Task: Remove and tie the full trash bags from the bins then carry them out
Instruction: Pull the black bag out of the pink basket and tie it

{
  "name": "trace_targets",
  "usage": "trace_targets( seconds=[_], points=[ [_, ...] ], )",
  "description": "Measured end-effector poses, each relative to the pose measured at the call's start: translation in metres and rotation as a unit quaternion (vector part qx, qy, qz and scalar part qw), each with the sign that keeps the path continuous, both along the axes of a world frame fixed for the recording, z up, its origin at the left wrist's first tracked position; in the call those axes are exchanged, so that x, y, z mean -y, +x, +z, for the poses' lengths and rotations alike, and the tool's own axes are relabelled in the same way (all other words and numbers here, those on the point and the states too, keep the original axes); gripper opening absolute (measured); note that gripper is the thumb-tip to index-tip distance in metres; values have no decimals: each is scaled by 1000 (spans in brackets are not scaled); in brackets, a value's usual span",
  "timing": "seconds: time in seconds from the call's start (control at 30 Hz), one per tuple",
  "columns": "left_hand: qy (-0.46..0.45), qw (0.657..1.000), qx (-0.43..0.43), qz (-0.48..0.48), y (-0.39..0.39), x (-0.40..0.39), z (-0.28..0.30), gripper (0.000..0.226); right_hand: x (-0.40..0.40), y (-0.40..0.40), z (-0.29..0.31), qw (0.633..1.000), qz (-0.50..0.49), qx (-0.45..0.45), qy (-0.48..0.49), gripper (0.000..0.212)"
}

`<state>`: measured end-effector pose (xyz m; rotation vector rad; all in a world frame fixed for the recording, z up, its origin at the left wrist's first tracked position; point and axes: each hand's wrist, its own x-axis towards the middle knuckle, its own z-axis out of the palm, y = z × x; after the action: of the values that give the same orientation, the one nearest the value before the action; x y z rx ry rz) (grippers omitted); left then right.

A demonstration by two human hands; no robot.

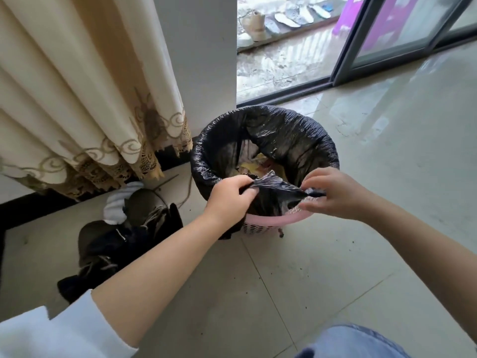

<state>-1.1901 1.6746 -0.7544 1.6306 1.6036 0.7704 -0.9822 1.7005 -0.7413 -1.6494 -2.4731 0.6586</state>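
A black trash bag (284,135) lines a pink perforated bin (268,223) standing on the tiled floor beside a white pillar. Paper and other rubbish show inside the bag. The bag's near edge is pulled off the pink rim and stretched between my hands. My left hand (229,197) grips the left end of that edge in curled fingers. My right hand (333,195) pinches the right end between thumb and fingertips. The far and side parts of the bag stay folded over the rim.
Brown boots (144,210) with socks and dark cloth lie on the floor left of the bin. A cream curtain (77,99) hangs at the left. A sliding glass door (387,34) stands open behind the bin, with shoes outside.
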Motion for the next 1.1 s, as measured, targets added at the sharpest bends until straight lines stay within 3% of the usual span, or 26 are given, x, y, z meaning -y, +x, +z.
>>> trace_targets(
  seconds=[0.1, 0.17, 0.23, 0.3, 0.37, 0.43, 0.6, 0.73, 0.8, 0.9, 1.0, 1.07, 1.1],
  points=[
    [-45, 996, 55, 47, -7, -7, 7, 17, 5, 6, -4, 991, 12, 34, 128, 13],
    [-52, 994, 62, 66, -15, -12, 11, 25, 0, 9, -5, 974, -17, 28, 225, 16],
    [-56, 995, 56, 53, -25, -15, 19, 30, -12, 14, -2, 963, -88, 28, 253, 17],
    [-61, 997, -35, -19, -35, -14, 32, 28, -27, 22, -2, 965, -143, 39, 214, 27],
    [-75, 980, -157, -91, -43, -13, 46, 22, -40, 30, -1, 981, -149, 42, 119, 43],
    [-80, 957, -257, -112, -51, -12, 56, 10, -49, 32, 2, 986, -151, 40, 56, 47],
    [-64, 915, -397, -28, -70, -21, 69, 37, -63, 29, 3, 977, -176, 30, 115, 21],
    [-78, 855, -513, -4, -78, -27, 70, 33, -78, 21, 17, 963, -216, -69, 145, 22],
    [-85, 866, -492, 28, -82, -30, 71, 27, -78, 5, 33, 960, -167, -112, 197, 19],
    [-22, 941, -319, 112, -86, -41, 76, 27, -67, -20, 51, 960, 29, -152, 234, 15],
    [74, 967, -241, 41, -78, -39, 82, 35, -57, -31, 49, 974, 190, -17, 124, 20],
    [104, 964, -244, -29, -70, -34, 77, 36, -58, -25, 39, 979, 185, 78, 37, 30],
    [105, 961, -253, -39, -68, -33, 73, 38, -60, -20, 36, 986, 147, 76, 15, 34]
  ],
)
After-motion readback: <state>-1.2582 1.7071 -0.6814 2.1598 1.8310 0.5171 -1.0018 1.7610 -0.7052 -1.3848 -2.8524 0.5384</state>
